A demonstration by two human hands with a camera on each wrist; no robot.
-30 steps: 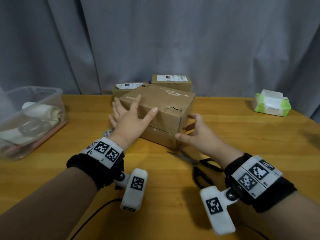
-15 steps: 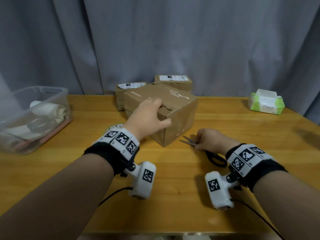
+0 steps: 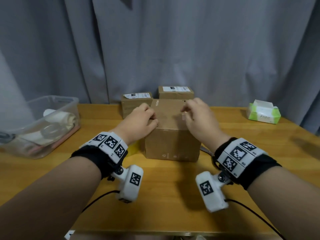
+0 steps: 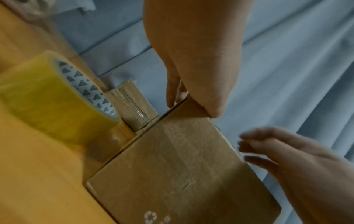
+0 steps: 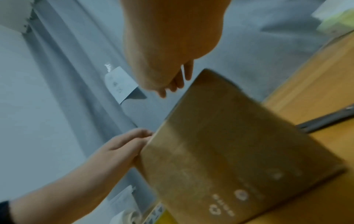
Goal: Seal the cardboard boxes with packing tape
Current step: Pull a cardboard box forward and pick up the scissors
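Note:
A plain cardboard box [image 3: 171, 146] stands at the table's centre with its top closed. My left hand [image 3: 152, 118] grips its upper left edge; in the left wrist view the thumb [image 4: 214, 112] lies on the near face and the fingers [image 4: 172, 94] curl over the top. My right hand [image 3: 186, 113] hovers at the box's top right, fingers loosely curled and holding nothing, blurred in the left wrist view [image 4: 268, 151]. A yellow packing tape roll [image 4: 57, 97] stands on edge just left of the box. Black scissors [image 5: 325, 121] lie on the table right of it.
Two smaller labelled boxes [image 3: 136, 103] [image 3: 175, 92] stand behind the main one, against a grey curtain. A clear plastic bin [image 3: 57, 101] with rolls sits at the far left. A green tissue pack [image 3: 263, 113] lies at the far right.
The box has been turned square to me. My right hand left the scissors and rose to the box's top right. My left hand shifted to the upper left edge.

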